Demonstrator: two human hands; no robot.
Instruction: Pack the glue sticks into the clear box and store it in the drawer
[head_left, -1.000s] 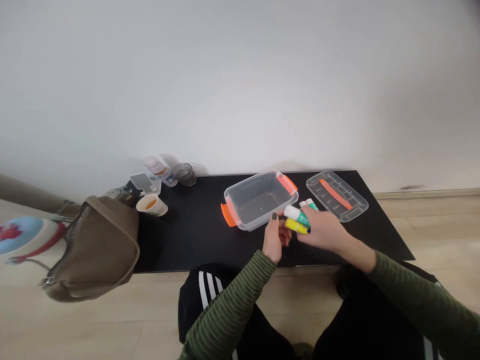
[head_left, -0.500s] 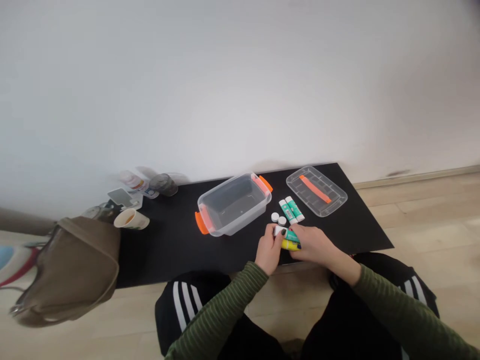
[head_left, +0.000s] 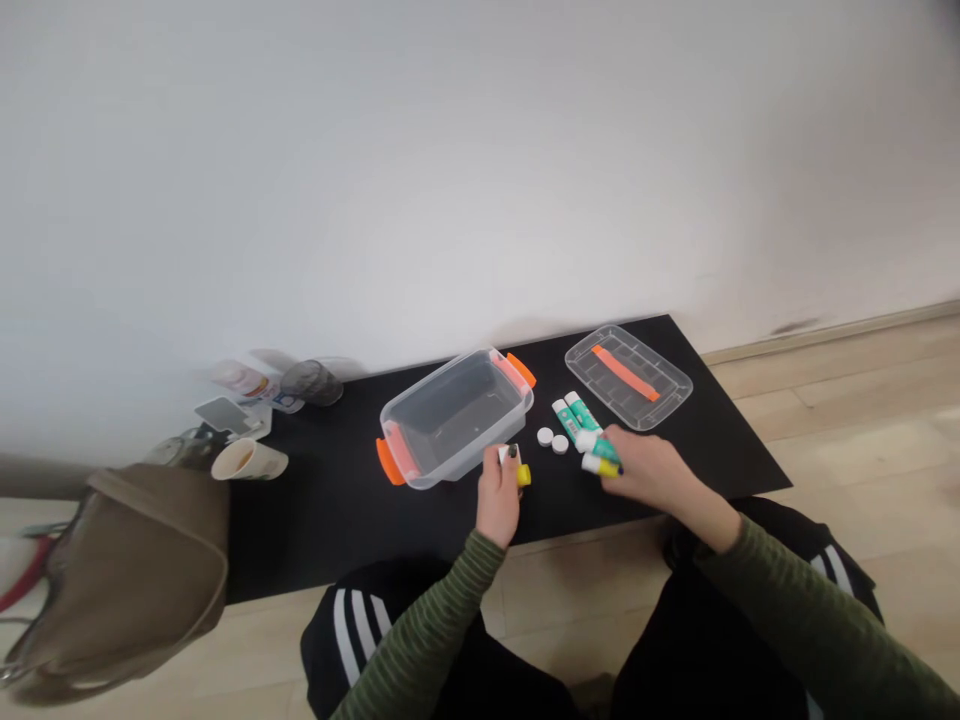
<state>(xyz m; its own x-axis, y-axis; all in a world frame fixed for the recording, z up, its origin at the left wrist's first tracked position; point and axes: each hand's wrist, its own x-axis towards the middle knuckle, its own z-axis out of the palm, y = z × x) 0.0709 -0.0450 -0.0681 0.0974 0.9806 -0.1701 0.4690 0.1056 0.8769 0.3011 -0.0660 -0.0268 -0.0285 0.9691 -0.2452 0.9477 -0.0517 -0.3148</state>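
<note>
My left hand is closed on a white cap and a yellow cap, in front of the clear box. In my right hand are a green glue stick and a yellow glue stick, side by side with their white ends pointing left. Just beyond that hand two more green glue sticks lie together on the table. Two white caps rest left of them. The clear plastic box with orange clips stands uncovered, and nothing shows inside it.
The box lid with an orange handle lies at the right on the black table. A paper cup, a grey glass, a white bottle and a brown bag are at the left. A white wall rises behind.
My hands have moved apart. The white and yellow caps came off the two glue sticks with my left hand, which moved left; the sticks stayed in my right hand.
</note>
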